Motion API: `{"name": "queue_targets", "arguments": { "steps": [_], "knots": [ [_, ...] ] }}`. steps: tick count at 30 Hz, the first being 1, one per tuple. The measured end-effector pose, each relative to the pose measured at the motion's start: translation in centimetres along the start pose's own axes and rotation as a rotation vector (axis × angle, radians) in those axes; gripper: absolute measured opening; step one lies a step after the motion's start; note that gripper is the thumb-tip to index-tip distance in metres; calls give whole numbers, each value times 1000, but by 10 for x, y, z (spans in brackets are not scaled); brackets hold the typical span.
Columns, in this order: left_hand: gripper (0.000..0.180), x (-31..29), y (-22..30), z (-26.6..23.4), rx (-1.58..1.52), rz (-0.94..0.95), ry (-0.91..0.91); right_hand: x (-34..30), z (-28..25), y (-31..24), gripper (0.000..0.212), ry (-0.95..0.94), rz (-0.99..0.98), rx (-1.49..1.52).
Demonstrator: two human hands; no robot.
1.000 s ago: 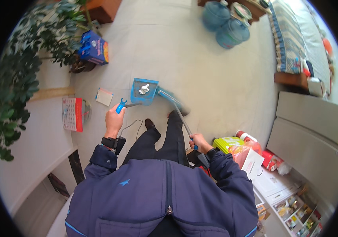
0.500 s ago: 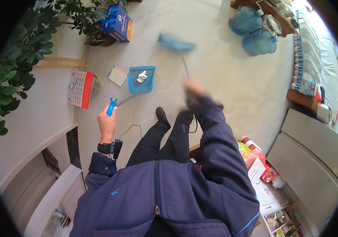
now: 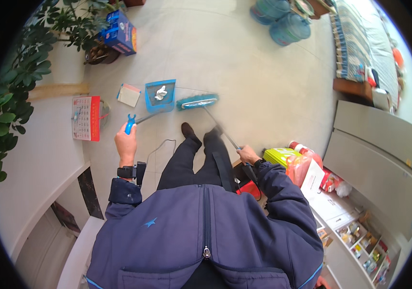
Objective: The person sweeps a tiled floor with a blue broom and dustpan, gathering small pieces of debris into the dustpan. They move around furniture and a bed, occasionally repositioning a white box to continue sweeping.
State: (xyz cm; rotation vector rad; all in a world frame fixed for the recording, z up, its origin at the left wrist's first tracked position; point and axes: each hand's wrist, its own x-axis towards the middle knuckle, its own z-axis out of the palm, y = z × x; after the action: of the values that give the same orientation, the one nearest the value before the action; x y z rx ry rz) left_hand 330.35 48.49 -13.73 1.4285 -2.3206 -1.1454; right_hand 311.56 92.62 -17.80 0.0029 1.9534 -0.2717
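Observation:
My left hand (image 3: 126,142) is closed around the blue top of a dustpan's handle (image 3: 130,124). The blue dustpan (image 3: 167,105) lies on the floor ahead of my feet, and a crumpled white paper (image 3: 161,92) rests inside it. In my right hand (image 3: 249,155), beside my right leg, is the grey pole of a broom (image 3: 220,132). Its wide teal bristle head (image 3: 197,101) is on the floor just right of the dustpan, close to its side.
A small flat card (image 3: 129,95) and a red-and-white calendar (image 3: 86,118) are left of the dustpan. Beyond stand a potted plant (image 3: 23,72) and a blue box (image 3: 120,33). Water jugs (image 3: 290,29) stand far right; bags (image 3: 297,164) crowd my right side.
The broom head has come down from the far floor toward me, beside the dustpan. My right hand has drawn back nearer my body. My left hand keeps its hold on the dustpan.

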Motion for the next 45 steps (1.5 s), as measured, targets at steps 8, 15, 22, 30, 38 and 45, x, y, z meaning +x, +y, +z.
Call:
{"name": "queue_targets", "arguments": {
  "steps": [8, 15, 22, 30, 38, 45],
  "knots": [
    [30, -23, -7, -8, -29, -3, -17, -64, -4, 31, 16, 125, 164, 825],
    [28, -95, -26, -24, -19, 20, 52, 38, -38, 57, 17, 308, 24, 441],
    [26, -155, -55, -46, 1, -49, 109, 79, 53, 33, 12, 250, -109, 256],
    [24, -202, -99, -57, -29, -103, 164, -2, 217, -33, 9, 49, 18, 728],
    [23, -241, -163, -59, -55, -147, 261, 4, 187, -32, 23, -397, -29, 1039],
    [25, -268, -248, -89, -90, -217, 323, 116, 195, -104, 28, 211, -937, -49]
  ]
}}
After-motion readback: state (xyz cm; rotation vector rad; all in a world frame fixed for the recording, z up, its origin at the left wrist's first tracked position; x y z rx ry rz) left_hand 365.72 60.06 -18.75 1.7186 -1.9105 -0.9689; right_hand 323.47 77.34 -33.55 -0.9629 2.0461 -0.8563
